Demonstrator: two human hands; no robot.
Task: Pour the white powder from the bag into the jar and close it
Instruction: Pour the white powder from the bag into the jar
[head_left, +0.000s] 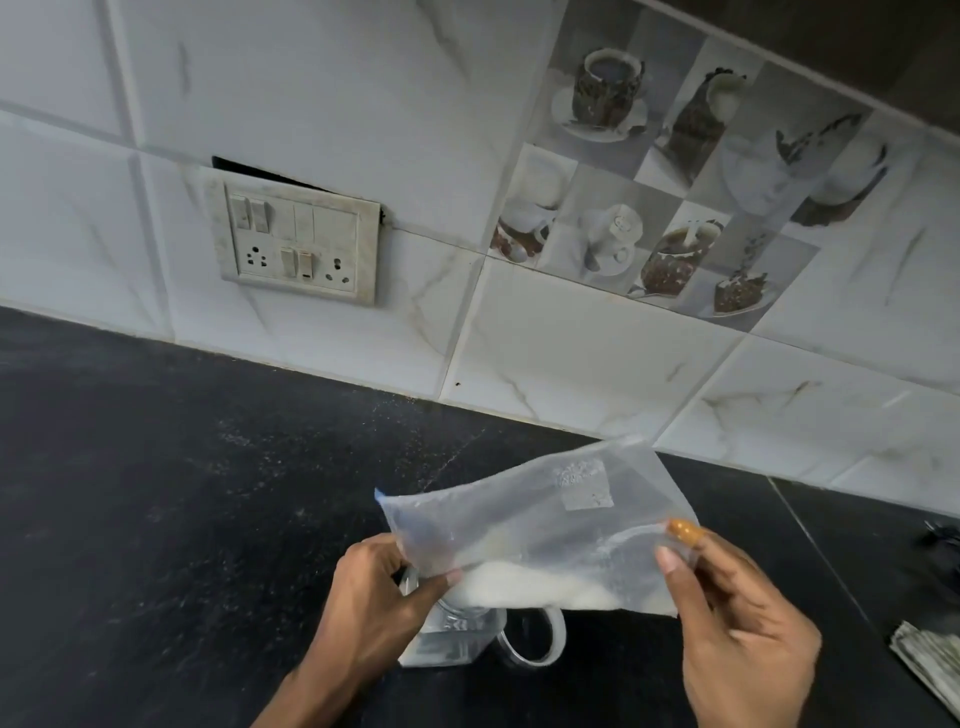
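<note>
Left hand (379, 587) pinches left edge of bag (530, 519), thumb in front, fingers curled behind. Right hand (737, 623) pinches bag's right lower corner between thumb and fingertips. Bag held flat-on above counter, tilted, left end low. White powder (519, 584) sits along bag's bottom edge. Clear jar (452, 639) stands on black countertop (156, 493) directly under bag; mouth hidden by bag and left hand. Clear lid (535, 639) lies just right of jar. Switch panel (298, 244) on far tiled wall. Folded bundle (930, 660) at right edge, unclear what it is.
</note>
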